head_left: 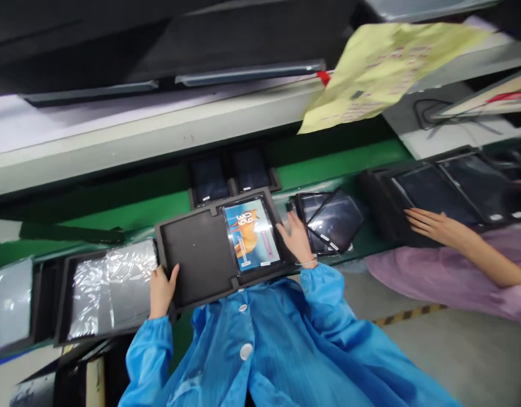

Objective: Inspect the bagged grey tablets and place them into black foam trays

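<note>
In front of my body is a dark foam tray (pixel 196 249) with two recesses. Its left recess is bare, while the right one holds a tablet (pixel 254 234) with a lit screen showing an orange animal and a clock. My left hand (pixel 162 287) grips the tray's left edge, thumb on top and the other fingers hidden below. At the right edge my right hand (pixel 297 240) holds the tray, with its thumb over the rim. Right beside that hand lie dark-screened tablets (pixel 332 217) at differing angles, one on another.
On the left stands a tray with plastic-wrapped tablets (pixel 111 288). Another tray with two dark tablets (pixel 209 178) sits behind mine on the green bench (pixel 141 212). A co-worker's hand (pixel 438 226) rests by stacked trays at right. Yellow paper (pixel 370 73) hangs from the shelf.
</note>
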`<state>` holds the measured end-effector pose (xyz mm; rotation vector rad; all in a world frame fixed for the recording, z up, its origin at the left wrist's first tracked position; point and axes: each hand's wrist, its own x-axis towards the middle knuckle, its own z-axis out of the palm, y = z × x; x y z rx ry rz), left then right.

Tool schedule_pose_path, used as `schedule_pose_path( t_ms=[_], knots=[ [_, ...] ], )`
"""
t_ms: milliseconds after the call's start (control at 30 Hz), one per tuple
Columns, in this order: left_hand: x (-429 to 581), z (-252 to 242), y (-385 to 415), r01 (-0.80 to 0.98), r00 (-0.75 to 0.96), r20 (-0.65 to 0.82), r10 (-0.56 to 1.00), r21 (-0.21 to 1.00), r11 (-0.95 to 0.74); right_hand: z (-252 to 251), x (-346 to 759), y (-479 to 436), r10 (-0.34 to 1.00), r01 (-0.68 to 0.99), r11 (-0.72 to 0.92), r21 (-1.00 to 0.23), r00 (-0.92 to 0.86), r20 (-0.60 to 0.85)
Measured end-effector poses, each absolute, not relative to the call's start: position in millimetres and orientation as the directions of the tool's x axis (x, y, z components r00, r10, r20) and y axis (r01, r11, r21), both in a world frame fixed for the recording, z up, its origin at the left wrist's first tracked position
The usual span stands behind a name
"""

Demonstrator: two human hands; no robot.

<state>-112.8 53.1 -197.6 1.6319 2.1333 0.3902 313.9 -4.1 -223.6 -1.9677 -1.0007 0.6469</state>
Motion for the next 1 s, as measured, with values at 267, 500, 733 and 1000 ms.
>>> schedule_pose_path(
  t_ms=[267,500,733,1000],
  knots=[
    [-116,-197,50,0.81,-0.224,-0.211,0.951,0.503,0.302,-259,313,-27,0.819,0.406,-0.45,-0.796,0.543,-0.187],
    [-35,-200,61,0.671,-0.006,-0.173,0.985,0.73,0.132,-265,393,-62,0.669,0.361,-0.633,-0.685,0.701,-0.249],
    [123,-230,26,0.451,0.321,-0.207,0.924,0.892,0.043,-250,548,-103,0.389,0.242,-0.835,-0.495,0.895,-0.22],
    [172,-249,-2,0.426,0.632,-0.291,0.718,0.905,-0.008,-249,610,-97,0.39,0.29,-0.802,-0.522,0.916,-0.091]
  ],
)
